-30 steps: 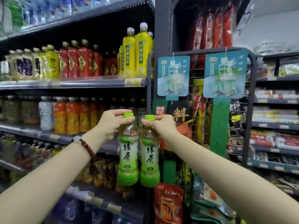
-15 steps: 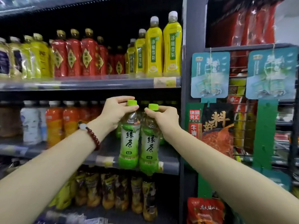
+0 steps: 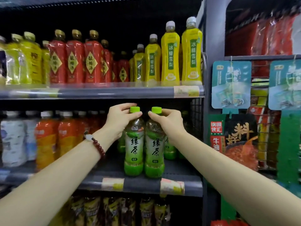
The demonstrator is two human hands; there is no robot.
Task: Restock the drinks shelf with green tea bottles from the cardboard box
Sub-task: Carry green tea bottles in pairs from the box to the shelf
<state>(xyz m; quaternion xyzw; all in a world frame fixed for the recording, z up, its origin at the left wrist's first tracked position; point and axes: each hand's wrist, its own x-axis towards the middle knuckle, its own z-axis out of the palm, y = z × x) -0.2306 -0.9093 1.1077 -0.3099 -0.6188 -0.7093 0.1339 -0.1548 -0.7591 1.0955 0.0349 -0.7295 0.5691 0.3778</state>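
Both hands [image 3: 120, 118] [image 3: 169, 120] grip upright green tea bottles [image 3: 133, 144] (orange drinks [image 3: 47, 141] leftward).

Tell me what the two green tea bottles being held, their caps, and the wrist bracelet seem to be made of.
Left green tea bottle and right green tea bottle: likely clear glossy plastic, since dark tea shows through above a printed film label. Caps: opaque matte green plastic, apparently. Bracelet: round dark red beads, polished wood or stone, plus one pale bead; I cannot tell which. Each of the hands grips a bottle at the neck.
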